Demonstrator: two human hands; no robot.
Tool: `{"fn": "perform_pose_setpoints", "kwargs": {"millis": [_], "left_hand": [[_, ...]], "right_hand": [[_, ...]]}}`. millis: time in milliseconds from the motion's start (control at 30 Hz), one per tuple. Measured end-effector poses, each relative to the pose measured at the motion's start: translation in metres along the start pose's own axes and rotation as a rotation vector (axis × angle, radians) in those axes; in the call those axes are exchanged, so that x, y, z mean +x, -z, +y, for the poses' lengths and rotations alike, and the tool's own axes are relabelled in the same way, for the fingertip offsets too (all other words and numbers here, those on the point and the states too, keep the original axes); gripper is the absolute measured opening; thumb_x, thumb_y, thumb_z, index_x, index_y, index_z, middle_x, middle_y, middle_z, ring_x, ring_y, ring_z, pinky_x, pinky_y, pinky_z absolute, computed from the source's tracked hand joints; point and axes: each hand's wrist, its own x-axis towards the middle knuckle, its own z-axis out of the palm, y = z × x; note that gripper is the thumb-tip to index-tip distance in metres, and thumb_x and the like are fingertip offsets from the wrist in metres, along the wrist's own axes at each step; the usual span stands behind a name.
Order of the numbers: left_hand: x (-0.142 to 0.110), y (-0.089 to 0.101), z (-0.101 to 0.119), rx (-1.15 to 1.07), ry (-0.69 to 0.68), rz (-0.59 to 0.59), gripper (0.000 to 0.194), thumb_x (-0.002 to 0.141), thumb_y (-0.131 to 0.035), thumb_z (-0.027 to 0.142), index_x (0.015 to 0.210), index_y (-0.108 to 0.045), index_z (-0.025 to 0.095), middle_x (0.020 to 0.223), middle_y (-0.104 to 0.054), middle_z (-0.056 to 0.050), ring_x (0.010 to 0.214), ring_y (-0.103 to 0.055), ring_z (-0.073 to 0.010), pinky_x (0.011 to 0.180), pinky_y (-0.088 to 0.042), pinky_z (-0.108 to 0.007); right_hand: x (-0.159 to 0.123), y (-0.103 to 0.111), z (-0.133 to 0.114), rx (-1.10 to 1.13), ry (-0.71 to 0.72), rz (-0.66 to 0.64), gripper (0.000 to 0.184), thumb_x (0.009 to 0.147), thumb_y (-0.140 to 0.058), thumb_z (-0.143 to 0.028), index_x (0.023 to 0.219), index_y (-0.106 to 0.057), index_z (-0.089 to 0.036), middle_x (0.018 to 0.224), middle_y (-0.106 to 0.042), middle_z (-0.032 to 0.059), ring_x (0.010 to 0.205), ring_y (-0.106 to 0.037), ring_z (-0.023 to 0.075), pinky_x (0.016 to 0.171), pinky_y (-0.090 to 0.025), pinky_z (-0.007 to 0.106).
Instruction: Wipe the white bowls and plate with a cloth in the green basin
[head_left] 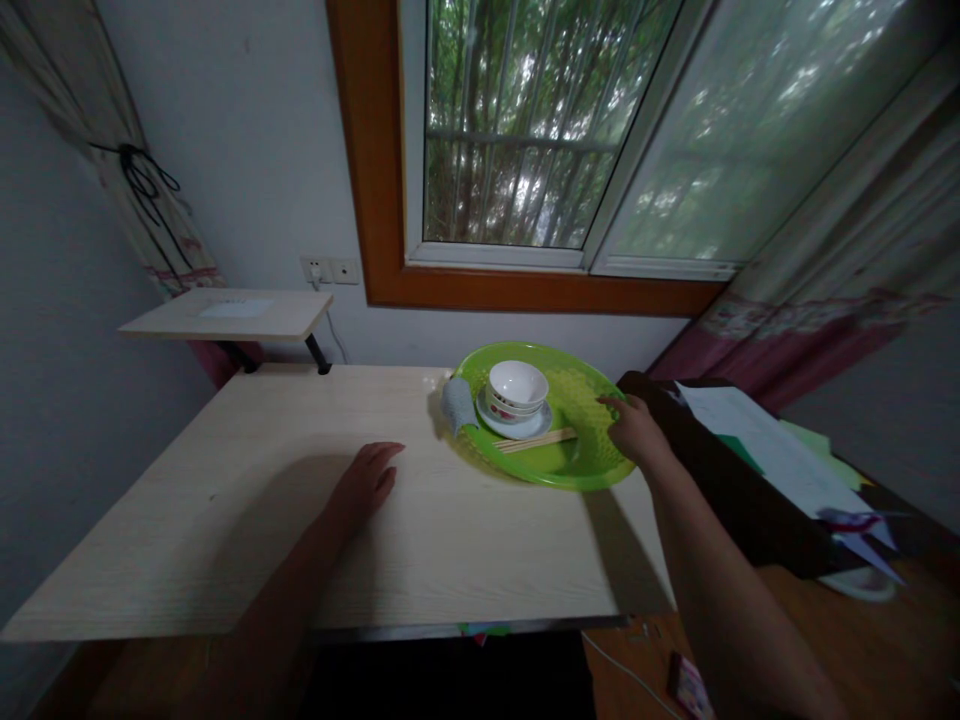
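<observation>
Through the head camera, I am seeing a green tray (589,385) resting near the back right of a pale wooden table (450,560), below a window (525,130). Faint marks are showing on a white sheet (236,308) lying on a raised shelf (289,318) at the left, too small for me to read. Large white papers (750,435) are lying to the right of the table, and any print on them is staying beyond my reading. A colorful item (691,686) on the floor is appearing too blurred to identify.

The tray is looking round and bright, with a raised rim and a textured, glossy surface. Inside, white bowls (517,385) are sitting stacked on a pale plate (540,424), red decoration showing on their outer side. Light wooden chopsticks (536,441) are lying just in front of the plate, and a gray cloth (458,405) is draping over the tray's left rim.

My right hand (634,430) is meeting the tray's right rim, one finger pointing inward; I cannot tell how tightly it is gripping. My left hand (367,478) is hovering or resting at the table, empty, its fingers loosely extended and slightly bent, apart from the tray.
</observation>
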Motion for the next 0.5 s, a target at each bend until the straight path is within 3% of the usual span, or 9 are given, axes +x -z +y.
{"fn": "perform_pose_setpoints", "kwargs": {"millis": [167, 300, 500], "left_hand": [[0.000, 0.001, -0.001, -0.008, 0.028, 0.103, 0.055, 0.097, -0.047, 0.022, 0.151, -0.034, 0.025, 0.138, -0.053, -0.013, 0.130, -0.051, -0.0254, 0.112, -0.045, -0.051], [0.000, 0.004, -0.005, -0.035, 0.039, 0.205, 0.064, 0.098, -0.049, 0.027, 0.156, -0.021, 0.027, 0.146, -0.046, -0.016, 0.128, -0.054, -0.0256, 0.107, -0.049, -0.050], [-0.003, 0.005, -0.003, 0.003, 0.053, 0.190, 0.068, 0.099, -0.049, 0.032, 0.158, -0.016, 0.025, 0.153, -0.039, -0.018, 0.140, -0.043, -0.0306, 0.110, -0.046, -0.053]], "right_hand": [[-0.019, -0.009, -0.052, 0.067, 0.064, -0.018, 0.054, 0.078, -0.061, -0.013, 0.132, -0.065, -0.019, 0.143, -0.045, 0.0207, 0.127, -0.056, 0.0334, 0.106, -0.046, 0.043], [-0.037, -0.014, -0.092, 0.102, 0.063, -0.027, 0.049, 0.084, -0.064, -0.024, 0.132, -0.063, -0.020, 0.145, -0.041, 0.0212, 0.117, -0.062, 0.0334, 0.105, -0.045, 0.049], [-0.059, -0.021, -0.125, 0.080, 0.089, 0.027, 0.049, 0.087, -0.065, -0.033, 0.134, -0.060, -0.020, 0.144, -0.040, 0.0235, 0.119, -0.060, 0.0390, 0.098, -0.049, 0.054]]}}
